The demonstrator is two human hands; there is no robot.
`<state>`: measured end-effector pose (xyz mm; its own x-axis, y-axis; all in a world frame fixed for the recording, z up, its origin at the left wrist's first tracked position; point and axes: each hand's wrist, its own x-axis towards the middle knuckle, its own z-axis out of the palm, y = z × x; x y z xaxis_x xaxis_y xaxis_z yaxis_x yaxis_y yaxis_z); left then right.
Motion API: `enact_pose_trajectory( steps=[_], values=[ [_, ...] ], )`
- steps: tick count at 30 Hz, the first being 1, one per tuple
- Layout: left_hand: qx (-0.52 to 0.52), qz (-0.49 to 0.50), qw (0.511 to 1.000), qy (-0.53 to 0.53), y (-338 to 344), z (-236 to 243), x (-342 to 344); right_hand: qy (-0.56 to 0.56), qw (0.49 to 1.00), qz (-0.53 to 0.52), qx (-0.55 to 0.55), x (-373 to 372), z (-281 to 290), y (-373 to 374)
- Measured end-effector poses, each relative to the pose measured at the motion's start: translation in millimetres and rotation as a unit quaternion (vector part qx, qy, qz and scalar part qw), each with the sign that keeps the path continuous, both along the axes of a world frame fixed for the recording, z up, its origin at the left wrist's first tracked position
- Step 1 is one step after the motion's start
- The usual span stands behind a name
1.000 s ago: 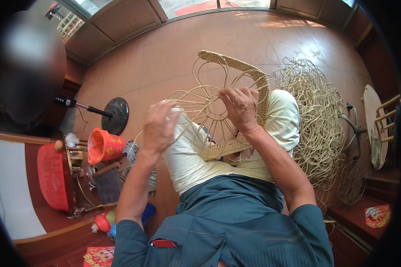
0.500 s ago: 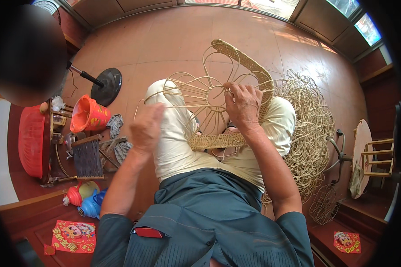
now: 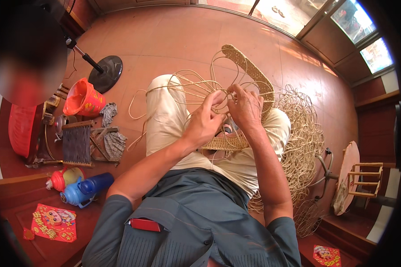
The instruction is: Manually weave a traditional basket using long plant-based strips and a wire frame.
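A half-woven piece of tan cord, seemingly rattan or straw rope, (image 3: pixel 223 143) rests across my lap between my knees. Its braided band (image 3: pixel 249 66) curves up the right side, and loose loops (image 3: pixel 187 84) fan out to the left. My left hand (image 3: pixel 205 120) is at the middle of the piece, fingers bent and pinching the cord near the central ring. Right beside it, my right hand (image 3: pixel 245 107) has its fingers curled down on the same spot. The fingers hide most of the ring and the exact strand gripped.
A big tangled heap of cord (image 3: pixel 300 147) lies on the floor by my right leg. To the left stand a red bucket (image 3: pixel 83 99), a fan base (image 3: pixel 106 73), a small folding stool (image 3: pixel 77 144) and blue bottles (image 3: pixel 87 189). A round board (image 3: pixel 347 178) leans at the right.
My left hand has come from beyond the left knee to the centre, meeting the right hand. The long strand it had drawn leftward now hangs in loops over the left knee.
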<state>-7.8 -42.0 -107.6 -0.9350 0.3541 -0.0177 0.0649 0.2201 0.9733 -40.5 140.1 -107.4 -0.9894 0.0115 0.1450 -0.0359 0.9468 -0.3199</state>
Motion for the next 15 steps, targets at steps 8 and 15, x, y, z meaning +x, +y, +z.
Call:
enact_pose_trajectory(
  steps=[8, 15],
  values=[
    [0.313, 0.083, 0.934, -0.15, 38, -32, -18, -0.09, 0.995, 0.001, -0.033, -5, 15, 4],
    [-0.061, 0.097, 0.962, 0.247, 49, -76, -49, -0.113, 0.99, 0.038, -0.078, -6, 16, 14]
  ],
)
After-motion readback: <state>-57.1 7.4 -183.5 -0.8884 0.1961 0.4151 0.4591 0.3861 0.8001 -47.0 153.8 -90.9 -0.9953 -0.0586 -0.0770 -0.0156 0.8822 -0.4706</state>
